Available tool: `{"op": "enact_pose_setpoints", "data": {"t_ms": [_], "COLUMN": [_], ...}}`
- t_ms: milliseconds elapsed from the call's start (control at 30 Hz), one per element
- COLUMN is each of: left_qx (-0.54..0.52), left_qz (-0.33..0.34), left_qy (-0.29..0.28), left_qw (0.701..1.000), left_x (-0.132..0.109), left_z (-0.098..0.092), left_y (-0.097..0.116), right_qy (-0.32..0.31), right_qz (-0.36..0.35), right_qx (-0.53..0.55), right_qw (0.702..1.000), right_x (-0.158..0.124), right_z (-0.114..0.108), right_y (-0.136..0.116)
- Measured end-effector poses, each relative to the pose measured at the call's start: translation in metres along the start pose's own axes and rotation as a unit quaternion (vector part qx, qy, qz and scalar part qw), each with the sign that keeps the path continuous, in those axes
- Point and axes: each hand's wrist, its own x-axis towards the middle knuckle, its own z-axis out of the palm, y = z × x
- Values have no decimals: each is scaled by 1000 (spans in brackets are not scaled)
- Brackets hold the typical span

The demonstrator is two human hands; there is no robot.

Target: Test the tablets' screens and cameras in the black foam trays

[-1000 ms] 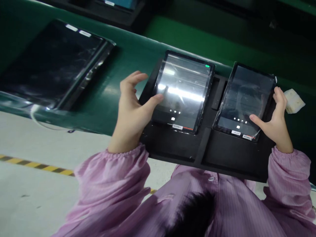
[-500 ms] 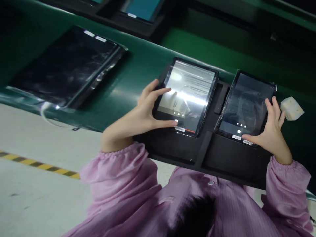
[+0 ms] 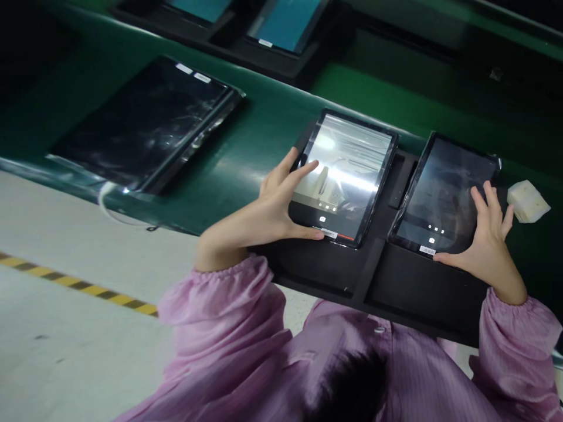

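Note:
Two tablets lie side by side on a black foam tray. The left tablet (image 3: 347, 170) shows a bright camera picture with a glare band across it. My left hand (image 3: 279, 205) is spread at its left side, the thumb at the white label on the bottom edge and the index finger over the screen. The right tablet (image 3: 444, 187) has a darker camera screen. At its lower right is my right hand (image 3: 488, 240), fingers apart, with the thumb at the bottom edge beside a label. Neither hand is closed around a tablet.
The black tray (image 3: 365, 281) has recesses and overhangs the green bench (image 3: 246, 146). A stack of dark tablets (image 3: 145, 123) lies left, with a white cable (image 3: 105, 205) below. A whitish block (image 3: 528, 201) sits right. Farther back, another tray holds blue-screened tablets (image 3: 285, 23).
My left thumb has slid down from beside the camera icon to the bottom edge. My right thumb has also shifted down slightly. The whole view has moved a little.

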Motion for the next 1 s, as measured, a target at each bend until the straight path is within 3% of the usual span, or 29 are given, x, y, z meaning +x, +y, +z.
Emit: {"op": "enact_pose_setpoints", "data": {"t_ms": [300,467,600,800,900,1000], "left_qx": [-4,-14,-31,-110,-130,-94], "left_qz": [33,77,72,43,2,-33], "left_qy": [32,183,263,321,309,269], "left_qw": [999,980,962,940,942,958], "left_x": [3,14,21,26,35,58], "left_z": [6,17,25,30,19,-2], "left_y": [-10,-34,-39,-38,-42,-41], "right_qy": [-7,-15,-16,92,161,207], "right_qz": [-13,-17,-17,22,61,101], "right_qx": [-8,-11,4,26,64,92], "right_qw": [1000,1000,1000,995,983,969], "right_x": [-1,0,0,5,9,18], "right_z": [0,-2,-1,9,15,21], "right_y": [1,-1,-1,15,29,43]}}
